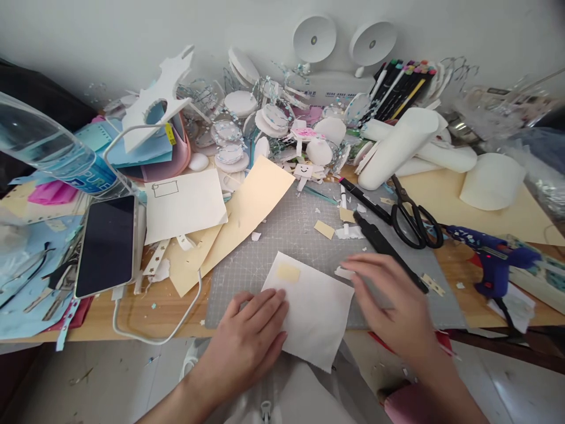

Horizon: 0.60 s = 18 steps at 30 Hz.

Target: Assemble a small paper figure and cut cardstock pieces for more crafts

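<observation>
A white square sheet of paper [315,315] lies partly on the grey cutting mat and hangs over the table's front edge. A small cream paper piece [288,272] sits near its far left corner. My left hand [253,327] rests on the sheet's left side, fingers laid flat. My right hand [392,300] hovers by the sheet's right corner with thumb and fingers apart, slightly blurred. Close to its fingertips is a white scrap [343,272]; whether they touch it I cannot tell. Behind that hand lies a black cutter-like tool [382,244].
On the cutting mat [291,218] are cream scraps [324,229]. Black scissors [412,218] and a blue glue gun [492,259] lie right. Left are a phone [107,244], white cable [154,341] and water bottle [57,147]. White paper rolls [399,150] and crafts crowd the back.
</observation>
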Each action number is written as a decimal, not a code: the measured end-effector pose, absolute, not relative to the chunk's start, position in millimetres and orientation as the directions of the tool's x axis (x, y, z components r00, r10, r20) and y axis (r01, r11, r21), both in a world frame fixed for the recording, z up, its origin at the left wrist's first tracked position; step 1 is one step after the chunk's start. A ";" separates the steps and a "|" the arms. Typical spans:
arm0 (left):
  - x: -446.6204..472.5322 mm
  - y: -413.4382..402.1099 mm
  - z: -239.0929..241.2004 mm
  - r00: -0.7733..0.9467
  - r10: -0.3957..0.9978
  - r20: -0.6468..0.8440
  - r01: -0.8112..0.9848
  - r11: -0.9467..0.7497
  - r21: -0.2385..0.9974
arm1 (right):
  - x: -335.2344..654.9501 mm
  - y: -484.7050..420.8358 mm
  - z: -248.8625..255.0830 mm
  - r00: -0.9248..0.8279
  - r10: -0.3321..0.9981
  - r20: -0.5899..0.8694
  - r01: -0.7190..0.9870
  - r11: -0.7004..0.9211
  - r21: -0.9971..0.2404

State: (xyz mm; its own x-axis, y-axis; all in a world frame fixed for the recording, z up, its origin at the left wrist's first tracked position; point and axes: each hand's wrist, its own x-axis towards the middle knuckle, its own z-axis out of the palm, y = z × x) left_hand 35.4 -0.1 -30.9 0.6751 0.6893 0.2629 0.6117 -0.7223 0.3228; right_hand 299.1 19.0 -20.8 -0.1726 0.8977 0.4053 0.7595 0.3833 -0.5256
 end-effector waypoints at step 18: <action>20.5 32.6 -23.4 0.304 0.936 0.179 0.598 -0.334 0.729 | 236.5 68.3 -23.3 -0.384 0.912 -0.145 0.499 0.073 -0.864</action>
